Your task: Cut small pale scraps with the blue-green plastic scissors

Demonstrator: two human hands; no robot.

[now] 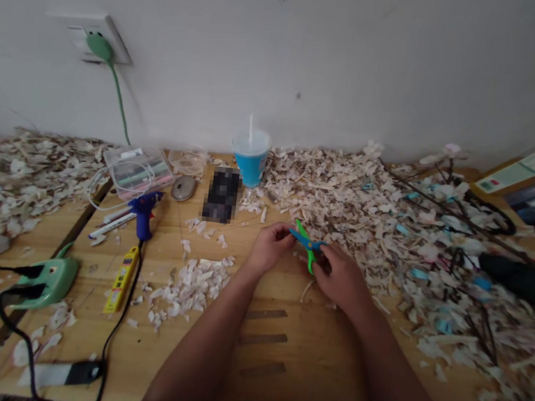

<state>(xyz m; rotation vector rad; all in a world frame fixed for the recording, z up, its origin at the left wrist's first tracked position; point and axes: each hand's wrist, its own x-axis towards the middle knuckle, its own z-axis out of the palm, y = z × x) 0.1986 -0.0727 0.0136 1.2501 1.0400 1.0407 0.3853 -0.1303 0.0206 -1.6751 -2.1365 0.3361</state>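
- Snipping looks like my job now, so I think small, slow cuts are best.
- My right hand (339, 274) is curled tight on the crossed, plastic-looking blue-and-green scissors (309, 244), nearer me than the round, bright blue cup (251, 165) and to its right.
- My left hand (269, 247) is by their tips; I can't tell if its fingers pinch anything.
- I should keep those fingers clear.

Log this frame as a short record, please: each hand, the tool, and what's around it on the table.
Right hand: holds the scissors
Left hand: fingertips beside the blades; whether they grip anything is unclear
Scissors: blue and green, blades apart
Left of the arms: small pile of pale flakes, blue glue gun, green power strip
Toward the wall: blue cup with a straw
Behind and right: large heap of pale flakes
Surface: wooden table
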